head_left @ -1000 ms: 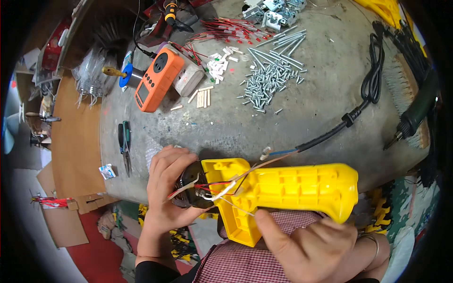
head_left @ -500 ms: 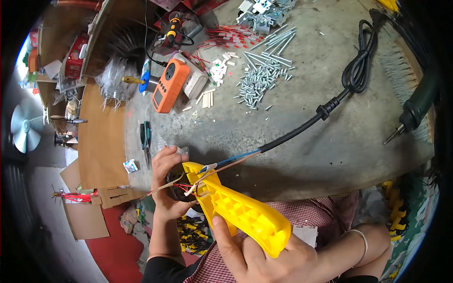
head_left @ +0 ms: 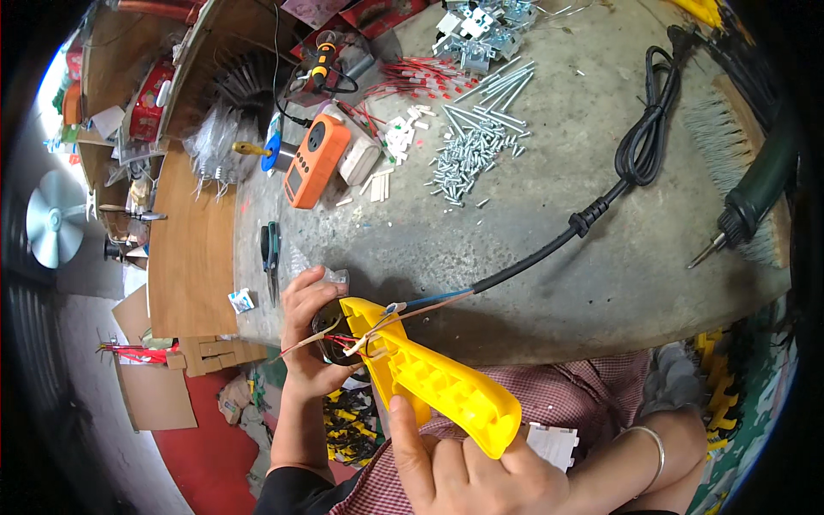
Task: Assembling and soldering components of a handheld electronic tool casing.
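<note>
My right hand [head_left: 472,481] grips a yellow plastic handle shell [head_left: 446,382] from below, index finger stretched along its side. The shell's ribbed hollow inside faces up. My left hand [head_left: 299,348] is curled round a dark-rimmed round part [head_left: 330,324] at the shell's far-left end; much of that part is hidden. A clear plastic piece [head_left: 337,279] shows by the left fingertips. Red and pale wires [head_left: 352,343] come out at this end. A blue wire [head_left: 433,299] and a brownish wire run across the shell to a black power cable [head_left: 524,268] on the table.
A heap of screws [head_left: 468,163] lies beyond the cable, near an orange socket meter [head_left: 316,159] and white tubes [head_left: 399,142]. Green-handled snips [head_left: 270,249] lie left. A dark green screwdriver tool [head_left: 755,206] hangs at right beside a brush [head_left: 721,146].
The view has shifted slightly. Both hands keep their hold, and the yellow shell and wires stay almost in the same position.
</note>
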Demonstrator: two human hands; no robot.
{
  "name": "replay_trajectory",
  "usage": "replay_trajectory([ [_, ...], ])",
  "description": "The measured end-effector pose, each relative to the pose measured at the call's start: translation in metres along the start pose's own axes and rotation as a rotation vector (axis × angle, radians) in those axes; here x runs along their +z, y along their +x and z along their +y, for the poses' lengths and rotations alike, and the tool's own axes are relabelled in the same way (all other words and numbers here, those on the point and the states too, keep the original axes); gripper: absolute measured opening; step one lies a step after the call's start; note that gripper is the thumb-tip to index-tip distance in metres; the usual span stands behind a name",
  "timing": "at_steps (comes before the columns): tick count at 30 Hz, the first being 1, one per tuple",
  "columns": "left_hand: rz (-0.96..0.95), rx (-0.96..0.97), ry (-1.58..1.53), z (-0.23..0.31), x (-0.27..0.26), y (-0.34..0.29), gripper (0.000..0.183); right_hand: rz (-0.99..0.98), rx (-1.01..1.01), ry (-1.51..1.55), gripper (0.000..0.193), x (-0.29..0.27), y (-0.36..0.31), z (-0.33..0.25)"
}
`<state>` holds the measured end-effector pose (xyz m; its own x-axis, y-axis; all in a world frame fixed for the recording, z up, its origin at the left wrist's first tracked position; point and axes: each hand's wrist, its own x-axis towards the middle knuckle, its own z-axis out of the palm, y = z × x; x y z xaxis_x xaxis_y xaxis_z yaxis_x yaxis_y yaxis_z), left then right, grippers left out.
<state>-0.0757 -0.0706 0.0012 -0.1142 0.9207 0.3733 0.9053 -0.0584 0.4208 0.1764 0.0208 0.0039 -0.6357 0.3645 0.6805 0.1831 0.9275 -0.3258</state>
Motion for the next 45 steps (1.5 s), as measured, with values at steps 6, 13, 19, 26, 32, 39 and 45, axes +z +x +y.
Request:
replay_trajectory([
  [6, -0.007, 0.014, 0.043, 0.002, 0.000, 0.002, 0.072, -0.187, 0.028, 0.082, 0.041, -0.017, 0.018, -0.004],
  [13, -0.021, -0.001, 0.070, 0.000, 0.002, 0.002, 0.074, -0.019, -0.032, -0.071, 0.045, 0.008, 0.006, -0.006],
  [19, -0.043, 0.017, 0.072, -0.001, 0.006, 0.017, 0.071, -0.283, 0.081, 0.105, 0.036, 0.020, 0.031, 0.017],
  [26, -0.213, -0.042, -0.008, -0.008, 0.022, 0.038, 0.076, -0.492, 0.202, 0.180, 0.054, 0.040, 0.036, 0.048],
  [32, -0.160, 0.003, -0.194, -0.012, 0.028, 0.042, 0.061, -0.578, 0.092, 0.001, 0.050, 0.043, 0.047, 0.058],
  [39, -0.213, 0.222, -0.047, -0.021, 0.027, 0.053, 0.051, -0.664, 0.101, 0.051, 0.053, 0.046, 0.053, 0.063],
  [45, -0.082, 0.274, -0.003, -0.029, 0.043, 0.048, 0.036, -0.861, 0.128, 0.048, 0.051, 0.039, 0.065, 0.060],
])
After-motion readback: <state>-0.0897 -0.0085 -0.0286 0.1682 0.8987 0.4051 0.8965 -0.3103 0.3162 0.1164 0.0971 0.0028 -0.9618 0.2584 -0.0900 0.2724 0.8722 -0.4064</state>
